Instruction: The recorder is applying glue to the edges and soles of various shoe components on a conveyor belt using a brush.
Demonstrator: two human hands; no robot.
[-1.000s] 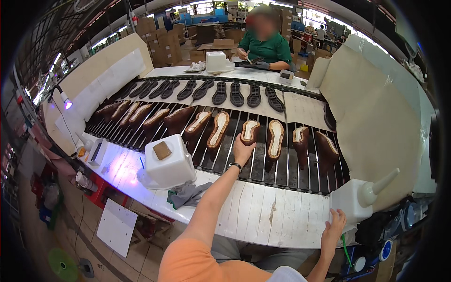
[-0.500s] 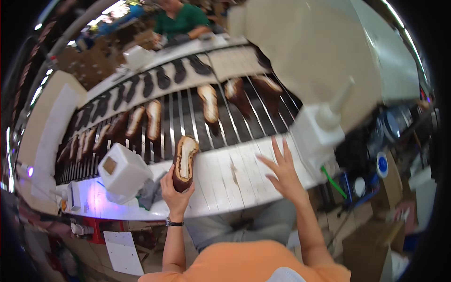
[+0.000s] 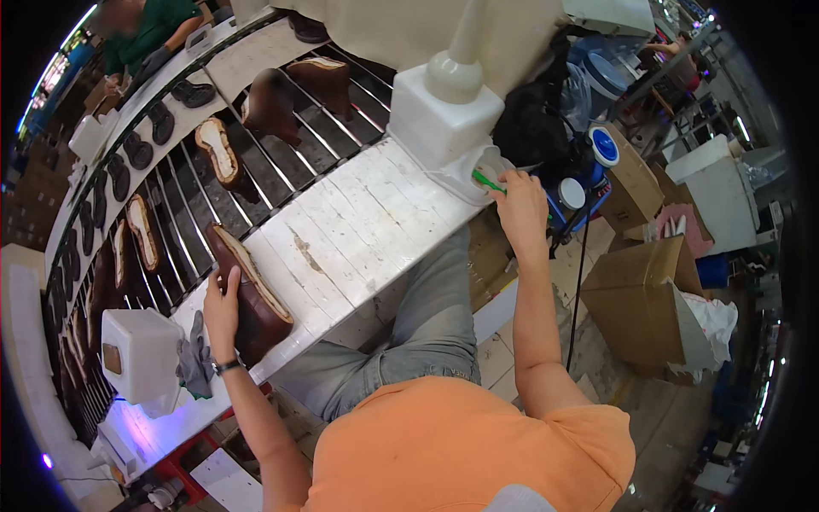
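Nearest my head camera I have the orange shirt [image 3: 469, 444], with both forearms reaching past it. My left hand [image 3: 223, 305] is part closed, its fingers curved over the side of a brown boot [image 3: 258, 299], which it holds tilted at the near edge of the white tabletop [image 3: 363, 226], pale underside turned up and to the right. Beside that wrist I see a crumpled grey cloth [image 3: 196, 358] and a white container [image 3: 136, 367]. My right hand [image 3: 522, 205] is nearly closed, fingers pinching a green handle [image 3: 489, 182] that slants into a clear cup [image 3: 480, 166]. Just behind the cup stands a white bottle [image 3: 448, 111] with a long nozzle. Farther out, other brown boots [image 3: 219, 154] rest on metal bars [image 3: 266, 192], then come black soles [image 3: 162, 124], and beyond them a co-worker in a green top [image 3: 153, 38].
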